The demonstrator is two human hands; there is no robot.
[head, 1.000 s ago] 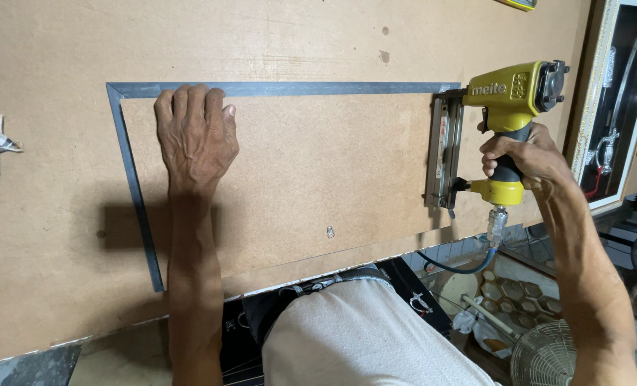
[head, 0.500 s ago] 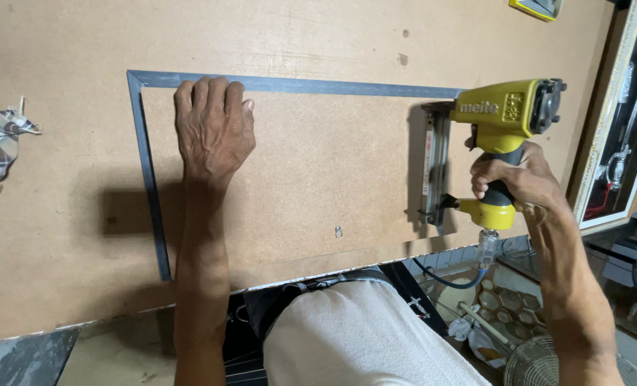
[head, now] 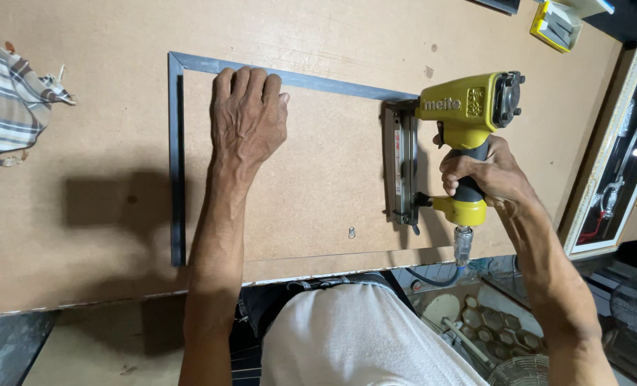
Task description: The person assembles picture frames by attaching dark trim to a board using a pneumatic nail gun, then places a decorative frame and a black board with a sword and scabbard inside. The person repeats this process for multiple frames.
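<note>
While pressed by the left hand (head: 248, 118), grey frame (head: 177, 157) left of nail gun (head: 454, 136).

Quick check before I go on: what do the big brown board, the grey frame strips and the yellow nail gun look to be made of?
Board: likely fibreboard or hardboard; flat matte brown, finely speckled, no grain.
Frame strips, under the left hand: smooth dull grey; painted wood or metal, cannot tell.
Nail gun, gripped by the right hand: glossy yellow body, probably painted metal or plastic; its magazine looks bare steel.
</note>
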